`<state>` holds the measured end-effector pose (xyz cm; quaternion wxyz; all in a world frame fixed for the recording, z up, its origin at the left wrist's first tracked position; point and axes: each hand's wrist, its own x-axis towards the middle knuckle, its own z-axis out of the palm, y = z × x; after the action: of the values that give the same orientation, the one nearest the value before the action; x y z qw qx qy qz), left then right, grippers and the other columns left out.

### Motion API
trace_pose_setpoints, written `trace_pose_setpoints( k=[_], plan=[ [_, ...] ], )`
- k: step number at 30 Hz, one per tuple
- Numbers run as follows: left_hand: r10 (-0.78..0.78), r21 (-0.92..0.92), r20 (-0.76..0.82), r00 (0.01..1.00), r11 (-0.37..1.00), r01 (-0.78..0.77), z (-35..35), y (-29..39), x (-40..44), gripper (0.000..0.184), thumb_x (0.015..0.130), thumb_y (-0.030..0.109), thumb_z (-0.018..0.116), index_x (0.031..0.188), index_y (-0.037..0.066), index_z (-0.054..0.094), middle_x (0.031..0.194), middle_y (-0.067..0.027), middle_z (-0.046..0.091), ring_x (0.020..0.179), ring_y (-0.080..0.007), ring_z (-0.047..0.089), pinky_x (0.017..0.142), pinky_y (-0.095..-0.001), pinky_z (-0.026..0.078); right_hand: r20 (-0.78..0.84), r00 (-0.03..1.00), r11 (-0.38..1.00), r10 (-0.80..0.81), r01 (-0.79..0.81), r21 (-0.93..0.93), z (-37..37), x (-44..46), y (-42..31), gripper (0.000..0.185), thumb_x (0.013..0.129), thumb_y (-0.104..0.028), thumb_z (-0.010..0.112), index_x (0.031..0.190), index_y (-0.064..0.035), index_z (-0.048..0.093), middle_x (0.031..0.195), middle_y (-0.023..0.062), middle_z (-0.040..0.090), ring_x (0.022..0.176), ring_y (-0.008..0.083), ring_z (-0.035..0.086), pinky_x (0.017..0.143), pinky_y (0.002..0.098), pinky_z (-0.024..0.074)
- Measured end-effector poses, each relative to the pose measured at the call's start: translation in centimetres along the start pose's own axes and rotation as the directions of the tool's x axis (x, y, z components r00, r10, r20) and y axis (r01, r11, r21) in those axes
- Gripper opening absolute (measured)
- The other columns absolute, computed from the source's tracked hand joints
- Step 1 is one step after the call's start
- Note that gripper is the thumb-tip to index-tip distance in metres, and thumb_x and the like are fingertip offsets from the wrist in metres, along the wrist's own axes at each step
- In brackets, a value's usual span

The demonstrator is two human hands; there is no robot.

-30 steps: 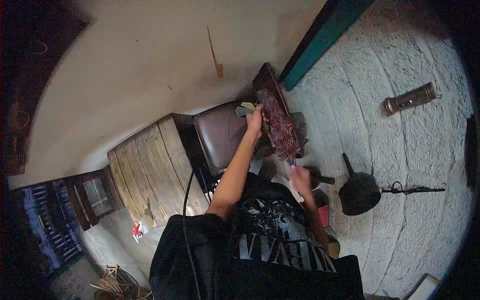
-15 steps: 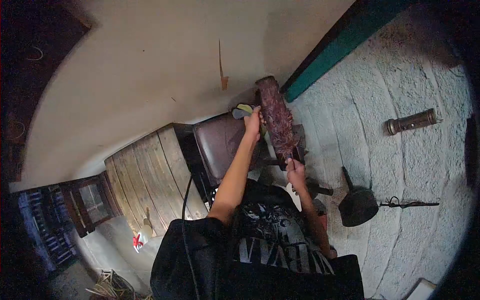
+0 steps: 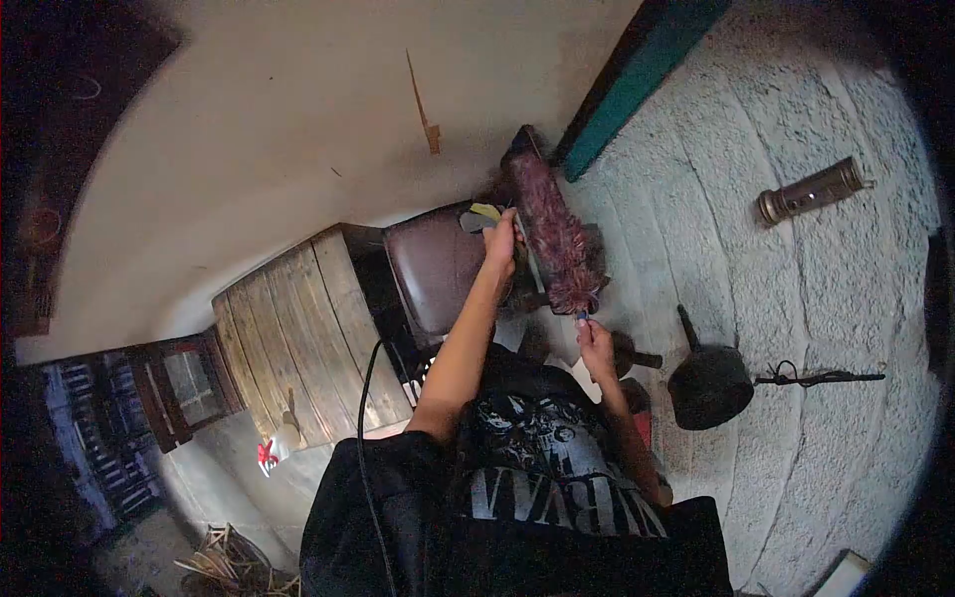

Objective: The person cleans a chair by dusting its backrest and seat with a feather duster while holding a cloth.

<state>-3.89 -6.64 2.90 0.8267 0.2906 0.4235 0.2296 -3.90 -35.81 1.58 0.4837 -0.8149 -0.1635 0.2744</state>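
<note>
My right hand [image 3: 597,350] is closed around the handle of a fluffy purplish-red duster [image 3: 552,229]. The duster's head lies along a dark wooden piece [image 3: 523,142], whose far end shows past the fibres; most of it is hidden beneath. My left hand [image 3: 503,239] grips a grey and yellow item [image 3: 479,218], perhaps a cloth, just left of the duster. A padded seat in brown leather [image 3: 434,267] is below and left of that hand.
A plank-topped wooden table [image 3: 298,343] stands to the left, with a red object [image 3: 267,456] near its end. On the rough white wall hang a dark pan [image 3: 710,388], a brass lantern-like fixture [image 3: 811,194] and a thin iron rod [image 3: 831,378]. A green beam [image 3: 637,104] runs above.
The duster has shifted slightly toward me along the dark wooden piece, uncovering more of its far end. My left hand keeps its hold on the grey and yellow item. The view has tilted a little.
</note>
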Motion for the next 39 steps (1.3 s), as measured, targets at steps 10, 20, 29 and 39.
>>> trace_pose_setpoints(
  k=[10,20,29,39],
  plan=[
    [0.011,0.064,-0.062,0.998,0.998,-0.007,-0.6,-6.1,-8.8,0.026,0.088,0.024,0.059,0.072,0.007,0.048,0.062,-0.0025,0.049,0.052,-0.0144,0.048,0.052,-0.0307,0.041,0.065,0.994,0.964,-0.088,0.102,-0.246,-5.1,-6.9,5.2,0.039,0.098,-0.032,0.049,0.084,0.0025,0.061,0.061,0.0016,0.052,0.058,0.0107,0.046,0.054,0.0311,0.0398],
    [-0.042,0.013,-0.087,0.995,0.999,0.043,-4.5,-14.2,-16.9,0.026,0.088,0.024,0.061,0.074,0.007,0.048,0.062,-0.0024,0.049,0.050,-0.0144,0.047,0.053,-0.0308,0.043,0.094,0.991,0.986,-0.095,0.106,-0.129,-8.8,-14.3,12.8,0.036,0.099,-0.031,0.047,0.089,0.0019,0.055,0.066,0.0062,0.054,0.059,0.0160,0.050,0.058,0.0328,0.0425],
    [-0.016,0.078,-0.088,0.996,0.997,0.023,-4.2,-15.3,-19.2,0.029,0.086,0.028,0.063,0.069,0.007,0.050,0.062,-0.0021,0.048,0.051,-0.0146,0.047,0.052,-0.0315,0.042,0.039,0.982,0.907,-0.186,0.187,-0.378,-10.4,-17.7,10.1,0.040,0.096,-0.036,0.049,0.085,0.0018,0.058,0.070,0.0194,0.060,0.067,0.0384,0.060,0.061,0.0440,0.0447],
    [-0.006,0.090,-0.076,0.997,0.996,0.013,-4.8,-13.6,-19.4,0.030,0.085,0.026,0.063,0.066,0.007,0.051,0.062,-0.0020,0.050,0.051,-0.0143,0.048,0.051,-0.0307,0.042,0.092,0.993,0.960,0.067,-0.039,-0.276,-8.5,-18.0,9.3,0.042,0.095,-0.038,0.050,0.086,0.0022,0.059,0.075,0.0234,0.060,0.072,0.0405,0.060,0.064,0.0451,0.0443]
  ],
)
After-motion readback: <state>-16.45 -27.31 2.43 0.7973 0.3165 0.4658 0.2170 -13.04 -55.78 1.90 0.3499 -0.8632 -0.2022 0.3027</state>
